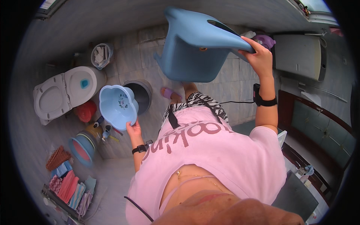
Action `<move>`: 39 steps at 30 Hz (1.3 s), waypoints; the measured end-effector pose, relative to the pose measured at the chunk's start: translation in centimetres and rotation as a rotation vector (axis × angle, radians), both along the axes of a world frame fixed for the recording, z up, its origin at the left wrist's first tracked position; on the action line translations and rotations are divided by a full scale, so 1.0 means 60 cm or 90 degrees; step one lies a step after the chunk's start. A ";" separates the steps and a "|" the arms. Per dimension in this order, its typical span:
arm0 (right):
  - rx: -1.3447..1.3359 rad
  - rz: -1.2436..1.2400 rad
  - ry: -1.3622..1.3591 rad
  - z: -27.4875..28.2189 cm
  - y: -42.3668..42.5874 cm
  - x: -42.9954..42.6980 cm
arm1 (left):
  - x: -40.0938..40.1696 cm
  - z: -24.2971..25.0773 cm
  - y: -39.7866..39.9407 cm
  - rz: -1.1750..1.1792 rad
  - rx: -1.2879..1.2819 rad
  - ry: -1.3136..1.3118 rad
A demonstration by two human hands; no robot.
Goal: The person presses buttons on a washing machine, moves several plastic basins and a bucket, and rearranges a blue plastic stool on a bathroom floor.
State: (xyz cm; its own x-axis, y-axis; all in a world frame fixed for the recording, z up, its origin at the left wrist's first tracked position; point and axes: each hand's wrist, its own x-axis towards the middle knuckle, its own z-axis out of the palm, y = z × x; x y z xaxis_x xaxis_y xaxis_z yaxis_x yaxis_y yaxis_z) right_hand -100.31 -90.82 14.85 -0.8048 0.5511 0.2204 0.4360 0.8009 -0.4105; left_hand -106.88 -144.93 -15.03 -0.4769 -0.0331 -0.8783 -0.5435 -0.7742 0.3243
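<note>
My left hand (pixel 134 130) grips the rim of a light-blue, flower-shaped plastic basin (pixel 112 104) with a floral print inside. That basin is tilted, overlapping a grey bucket (pixel 144 98) on the floor. Over on the right, my right hand (pixel 257 57) holds the edge of a large blue plastic tub (pixel 194 63) by its raised end, near an elongated slot. The tub hangs above the tiled floor, with a small round orange-brown fitting on it.
At the left stand an open toilet (pixel 81 81), a lined waste bin (pixel 102 56), a red plastic item (pixel 85 111) and stacked basins (pixel 81 150). Towels (pixel 67 185) hang lower left. A white appliance (pixel 298 57), purple bottle (pixel 265 41) and glass-panelled door (pixel 323 126) are at right.
</note>
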 end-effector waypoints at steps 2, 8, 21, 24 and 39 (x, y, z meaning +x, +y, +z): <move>0.084 -0.055 -0.050 0.032 0.013 0.041 | -0.013 0.000 0.028 -0.018 -0.005 0.010; 0.172 -0.198 -0.155 0.065 0.072 0.175 | -0.025 0.022 0.091 -0.075 -0.034 0.047; 0.007 -0.377 -0.365 -0.108 0.323 0.465 | -0.023 0.078 0.325 -0.039 -0.048 0.004; -0.057 -0.415 -0.372 -0.141 0.336 0.514 | -0.026 0.078 0.360 -0.040 -0.056 0.027; -0.116 -0.278 -0.286 -0.308 0.364 0.576 | -0.048 0.150 0.432 -0.214 -0.169 0.021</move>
State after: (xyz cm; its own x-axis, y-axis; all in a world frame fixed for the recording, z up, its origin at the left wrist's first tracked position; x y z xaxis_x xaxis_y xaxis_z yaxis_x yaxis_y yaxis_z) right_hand -65.76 -69.00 -3.60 -0.4905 0.8448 -0.2138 0.8662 0.4460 -0.2253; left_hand -109.76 -118.99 -6.00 -0.5271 -0.0945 -0.8445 -0.7374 -0.4432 0.5098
